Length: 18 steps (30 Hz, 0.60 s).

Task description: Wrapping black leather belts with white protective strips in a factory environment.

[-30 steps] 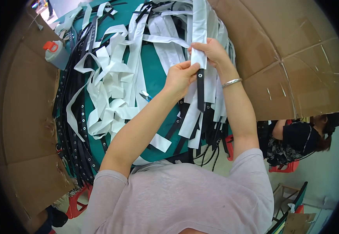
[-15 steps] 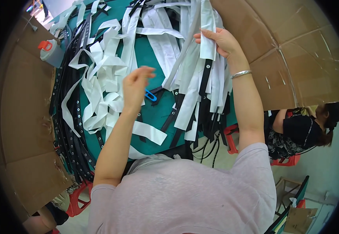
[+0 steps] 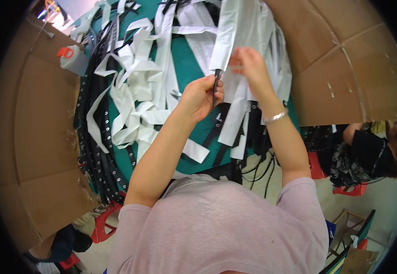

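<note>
Between left fingers (image 3: pixel 219 90), black strap (image 3: pixel 215 85)

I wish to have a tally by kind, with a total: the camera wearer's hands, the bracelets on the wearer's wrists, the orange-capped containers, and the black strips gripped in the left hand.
Hands: 2 (left hand, right hand)
Bracelet: 1
Orange-capped container: 1
Gripped black strip: 1
Total: 5

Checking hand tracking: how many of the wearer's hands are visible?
2: left hand gripping a black strap; right hand, blurred, in front of the white strips.
</note>
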Available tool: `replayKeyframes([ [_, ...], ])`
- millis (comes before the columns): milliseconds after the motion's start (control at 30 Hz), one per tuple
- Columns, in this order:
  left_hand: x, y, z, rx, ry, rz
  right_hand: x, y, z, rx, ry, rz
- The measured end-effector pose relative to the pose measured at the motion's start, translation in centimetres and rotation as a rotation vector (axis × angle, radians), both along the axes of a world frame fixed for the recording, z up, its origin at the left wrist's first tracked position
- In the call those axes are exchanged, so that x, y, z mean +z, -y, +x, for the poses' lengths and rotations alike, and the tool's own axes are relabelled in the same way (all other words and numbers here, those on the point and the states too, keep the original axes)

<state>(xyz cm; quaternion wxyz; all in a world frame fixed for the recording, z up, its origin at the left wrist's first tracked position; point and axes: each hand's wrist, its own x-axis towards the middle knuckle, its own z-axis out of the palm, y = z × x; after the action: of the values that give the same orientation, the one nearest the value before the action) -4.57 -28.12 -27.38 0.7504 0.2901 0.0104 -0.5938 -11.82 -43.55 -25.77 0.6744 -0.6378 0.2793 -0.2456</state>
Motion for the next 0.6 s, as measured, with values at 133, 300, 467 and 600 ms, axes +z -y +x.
replayKeyframes([
  [133, 1.0, -2.8, -0.3, 0.099, 0.194, -0.029, -5.1, -5.1, -1.9, 0.116, -0.198, -0.758],
  [300, 0.1, -4.4, 1.3, 0.200, 0.808, 0.172, -6.8, -9.9, -0.3, 0.291, -0.166, -0.969],
  [467, 2.1, -4.8, 0.8, 0.258, 0.889, 0.101, -10.5, -10.0, 0.9, 0.295, -0.209, -1.245],
  [600, 1.1, -4.7, 0.9, 0.315, 1.189, 0.187, -10.2, -10.5, 0.3, 0.331, -0.167, -1.188],
])
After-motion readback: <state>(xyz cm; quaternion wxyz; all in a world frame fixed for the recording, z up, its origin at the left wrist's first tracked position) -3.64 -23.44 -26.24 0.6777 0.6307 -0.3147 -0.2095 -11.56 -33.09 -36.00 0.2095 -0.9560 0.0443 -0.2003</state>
